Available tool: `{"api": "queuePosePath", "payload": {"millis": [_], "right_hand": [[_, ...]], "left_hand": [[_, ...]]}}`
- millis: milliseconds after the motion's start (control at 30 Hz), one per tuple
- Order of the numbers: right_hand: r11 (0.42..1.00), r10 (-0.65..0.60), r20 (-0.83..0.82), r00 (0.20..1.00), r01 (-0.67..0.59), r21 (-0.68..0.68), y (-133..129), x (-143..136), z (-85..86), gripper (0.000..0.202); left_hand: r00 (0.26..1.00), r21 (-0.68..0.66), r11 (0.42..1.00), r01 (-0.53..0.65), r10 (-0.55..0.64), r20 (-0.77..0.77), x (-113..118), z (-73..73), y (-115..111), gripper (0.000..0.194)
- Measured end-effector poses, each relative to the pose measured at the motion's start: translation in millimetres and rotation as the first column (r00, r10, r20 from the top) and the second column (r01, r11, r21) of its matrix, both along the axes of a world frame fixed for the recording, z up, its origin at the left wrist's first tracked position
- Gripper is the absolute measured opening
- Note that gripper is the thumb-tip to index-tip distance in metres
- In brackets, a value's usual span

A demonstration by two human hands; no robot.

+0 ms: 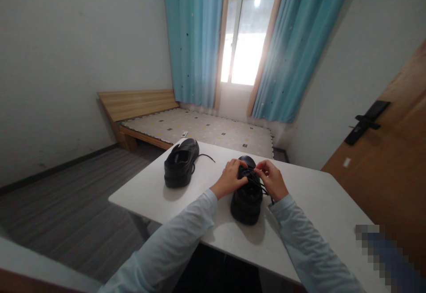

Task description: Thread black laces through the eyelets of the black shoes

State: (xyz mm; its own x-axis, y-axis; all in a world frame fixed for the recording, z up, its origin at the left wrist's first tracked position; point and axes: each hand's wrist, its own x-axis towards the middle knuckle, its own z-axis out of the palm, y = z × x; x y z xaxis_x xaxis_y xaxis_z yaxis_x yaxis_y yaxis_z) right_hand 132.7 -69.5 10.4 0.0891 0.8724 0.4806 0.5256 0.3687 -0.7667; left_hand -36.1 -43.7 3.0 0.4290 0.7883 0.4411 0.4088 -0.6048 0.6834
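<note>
A black lace-up shoe (246, 206) stands on the white table (206, 186) in front of me, its toe pointing away. My left hand (230, 178) grips it from the left, thumb and fingers over the lacing area. At the upper right of the same shoe, my right hand (272, 181) has thumb and forefinger pinched together on a black shoelace (262, 187). Loose lace hangs down the shoe's right side. The exact lace ends between the fingers are too small to make out. Further left, a second black shoe (179, 166) sits untouched with one lace trailing onto the table.
Behind the table is a bed with a patterned mattress (213, 126) and a wooden headboard (143, 102). Blue curtains (196, 31) frame a bright window. A wooden door (382, 151) with a black handle is at the right. A pixelated patch covers the lower right.
</note>
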Motion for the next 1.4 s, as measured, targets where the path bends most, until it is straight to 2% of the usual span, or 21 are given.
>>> {"api": "queuePosePath", "payload": {"millis": [133, 333, 433, 800, 1067, 1400], "right_hand": [[0.992, 0.104, -0.142, 0.984, -0.112, -0.053, 0.7, -0.4, -0.4, 0.020], [0.948, 0.198, -0.329, 0.923, -0.265, -0.174, 1.3, 3.3, -1.0, 0.032], [0.954, 0.177, -0.360, 0.916, -0.249, -0.165, 0.2, 4.9, 0.7, 0.037], [0.991, 0.090, -0.435, 0.896, -0.125, -0.053, 3.5, 3.5, -0.3, 0.029], [0.986, 0.125, -0.465, 0.876, -0.161, -0.039, 3.6, 7.3, -4.0, 0.022], [0.980, 0.101, -0.459, 0.883, -0.167, -0.106, 3.6, 7.3, -3.0, 0.019]], "left_hand": [[1.000, -0.009, 1.000, -0.002, 0.002, -0.013, -0.9, -0.7, 0.2, 0.033], [1.000, -0.004, 1.000, 0.000, 0.000, -0.023, -2.2, -1.8, 0.5, 0.033], [0.999, -0.015, 1.000, -0.002, 0.001, -0.032, -2.5, -1.2, 0.5, 0.034], [0.999, -0.026, 1.000, -0.001, 0.000, -0.043, -3.5, 0.6, -1.4, 0.035], [0.999, -0.028, 1.000, -0.012, 0.010, -0.049, -3.7, 3.1, -3.1, 0.034], [0.998, -0.039, 0.999, -0.009, 0.007, -0.056, -3.9, 5.1, -3.9, 0.035]]}}
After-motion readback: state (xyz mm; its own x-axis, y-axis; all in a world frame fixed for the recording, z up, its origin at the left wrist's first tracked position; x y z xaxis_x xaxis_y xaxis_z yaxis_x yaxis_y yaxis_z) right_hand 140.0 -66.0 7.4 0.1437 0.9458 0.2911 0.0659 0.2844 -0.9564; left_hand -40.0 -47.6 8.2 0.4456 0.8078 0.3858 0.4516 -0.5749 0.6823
